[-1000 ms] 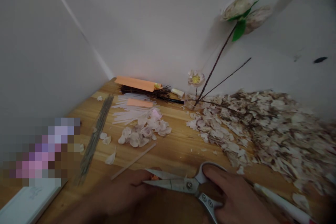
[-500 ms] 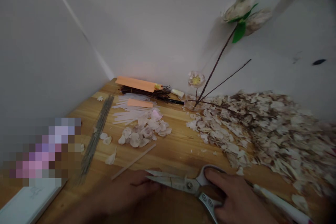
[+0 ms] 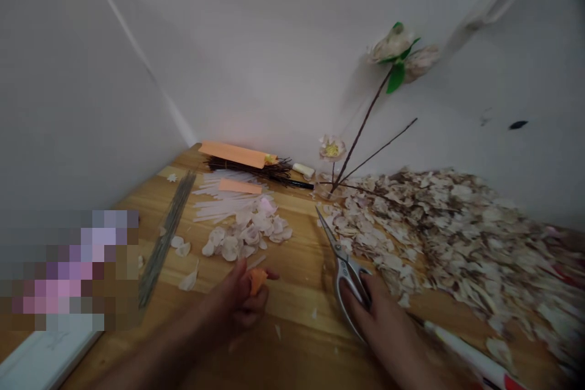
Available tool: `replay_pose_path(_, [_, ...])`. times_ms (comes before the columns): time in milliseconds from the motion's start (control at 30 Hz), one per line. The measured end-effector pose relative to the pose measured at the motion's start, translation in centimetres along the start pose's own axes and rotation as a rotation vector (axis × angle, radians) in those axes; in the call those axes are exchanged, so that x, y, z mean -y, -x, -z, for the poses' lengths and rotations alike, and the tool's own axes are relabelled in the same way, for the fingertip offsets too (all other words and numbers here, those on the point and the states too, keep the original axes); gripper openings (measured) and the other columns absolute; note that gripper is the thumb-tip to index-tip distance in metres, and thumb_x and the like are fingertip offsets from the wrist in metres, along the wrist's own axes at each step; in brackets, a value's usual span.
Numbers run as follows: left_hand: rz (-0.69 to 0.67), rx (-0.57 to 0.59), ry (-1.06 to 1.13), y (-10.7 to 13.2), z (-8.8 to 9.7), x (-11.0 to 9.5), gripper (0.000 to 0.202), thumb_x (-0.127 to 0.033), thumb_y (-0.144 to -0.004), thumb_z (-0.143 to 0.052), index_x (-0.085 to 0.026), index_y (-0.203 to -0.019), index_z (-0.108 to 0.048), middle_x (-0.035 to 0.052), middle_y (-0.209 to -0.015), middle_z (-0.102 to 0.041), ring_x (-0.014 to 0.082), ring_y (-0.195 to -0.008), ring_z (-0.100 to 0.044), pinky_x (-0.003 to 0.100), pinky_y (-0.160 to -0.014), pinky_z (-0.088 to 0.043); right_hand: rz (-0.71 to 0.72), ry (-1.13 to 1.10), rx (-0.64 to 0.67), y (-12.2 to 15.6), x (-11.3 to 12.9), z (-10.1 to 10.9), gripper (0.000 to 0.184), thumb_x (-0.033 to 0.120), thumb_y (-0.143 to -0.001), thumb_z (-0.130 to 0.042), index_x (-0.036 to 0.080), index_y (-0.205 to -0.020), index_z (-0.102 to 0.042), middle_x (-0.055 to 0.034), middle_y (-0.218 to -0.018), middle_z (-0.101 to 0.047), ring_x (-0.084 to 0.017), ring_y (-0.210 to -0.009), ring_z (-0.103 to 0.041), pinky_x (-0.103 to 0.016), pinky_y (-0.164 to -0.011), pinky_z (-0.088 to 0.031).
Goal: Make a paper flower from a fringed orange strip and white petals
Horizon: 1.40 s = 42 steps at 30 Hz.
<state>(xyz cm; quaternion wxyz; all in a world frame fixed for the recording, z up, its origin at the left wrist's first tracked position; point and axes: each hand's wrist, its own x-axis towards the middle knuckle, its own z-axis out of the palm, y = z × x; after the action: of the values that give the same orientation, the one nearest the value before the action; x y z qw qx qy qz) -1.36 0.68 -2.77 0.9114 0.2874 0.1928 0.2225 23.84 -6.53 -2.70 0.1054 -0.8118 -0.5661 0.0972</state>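
My left hand (image 3: pixel 242 301) is closed in a pinch around a small orange piece (image 3: pixel 258 281), likely paper or cloth, above the wooden table (image 3: pixel 292 341). Scissors (image 3: pixel 339 250) are in my right hand (image 3: pixel 384 323), fingers through the handles, blades together and pointing away toward the back. Just beyond my left hand lies a small heap of pale petals (image 3: pixel 249 231). A thin white strip (image 3: pixel 256 262) shows partly behind that hand. Some small scraps lie between the hands.
Dried petals (image 3: pixel 439 225) spread over the right side. Thin grey wires (image 3: pixel 167 237), white strips (image 3: pixel 212 207), dark stems (image 3: pixel 237 169) and orange paper strips (image 3: pixel 233 153) lie left and back. A flower stem (image 3: pixel 365 125) leans near the wall. A white tool (image 3: pixel 470 353) lies at right.
The scissors have swung from pointing left with blades apart to pointing away, blades together, clear of my left hand. The orange piece now shows in my left hand.
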Motion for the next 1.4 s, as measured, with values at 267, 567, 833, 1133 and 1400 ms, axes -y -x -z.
replay_pose_path(267, [-0.027, -0.210, -0.098, 0.4, -1.1, -0.1, 0.042, -0.046, -0.066, -0.067, -0.020, -0.093, -0.049, -0.0128, -0.048, -0.031, 0.0040, -0.035, -0.012, 0.013, -0.023, -0.015, 0.061, 0.162, -0.077, -0.2, 0.1, -1.1, 0.030, 0.034, -0.089, -0.035, 0.011, -0.105, -0.046, -0.0208, -0.109, -0.057, -0.028, -0.097, -0.058, -0.036, -0.079, -0.044])
replay_pose_path(567, [-0.041, -0.355, -0.490, 0.3, -1.7, 1.7, 0.034, -0.044, -0.066, -0.064, -0.022, -0.061, -0.040, -0.0138, -0.038, -0.032, 0.0021, -0.026, -0.018, 0.017, -0.025, -0.012, 0.128, 0.261, -0.099, 0.3, 0.8, -1.3, 0.021, 0.025, -0.088, -0.040, 0.010, -0.096, -0.053, -0.0181, -0.093, -0.060, -0.028, -0.084, -0.061, -0.036, -0.073, -0.046])
replay_pose_path(833, [-0.075, -0.434, -0.515, 0.3, -2.5, 2.1, 0.040, -0.054, -0.073, -0.050, -0.023, -0.055, -0.034, -0.0136, -0.032, -0.026, 0.0040, -0.026, -0.015, 0.020, -0.027, -0.010, 0.247, 0.236, -0.141, 0.2, 0.2, 0.2, 0.023, 0.034, -0.083, -0.046, 0.016, -0.084, -0.061, -0.0113, -0.084, -0.060, -0.028, -0.082, -0.059, -0.041, -0.074, -0.046])
replay_pose_path(1133, [-0.120, -0.356, -0.578, 1.0, -3.0, 2.8, 0.023, -0.032, -0.070, -0.059, -0.020, -0.062, -0.041, -0.0103, -0.048, -0.036, 0.0054, -0.041, -0.029, 0.019, -0.040, -0.019, 0.318, -0.235, 0.047, 1.1, 4.0, 3.0, 0.025, 0.040, -0.084, -0.041, 0.023, -0.079, -0.058, -0.0042, -0.075, -0.063, -0.021, -0.072, -0.057, -0.033, -0.065, -0.043])
replay_pose_path(1400, [-0.295, -0.411, -0.611, 1.1, -3.0, 1.3, 0.020, -0.026, -0.063, -0.063, -0.018, -0.058, -0.045, -0.0076, -0.051, -0.040, 0.0080, -0.050, -0.032, 0.021, -0.049, -0.025, 0.423, -0.381, 0.104, -2.5, 10.1, 1.7, 0.012, 0.022, -0.079, -0.048, 0.021, -0.075, -0.059, 0.0011, -0.069, -0.062, -0.016, -0.066, -0.057, -0.025, -0.059, -0.042])
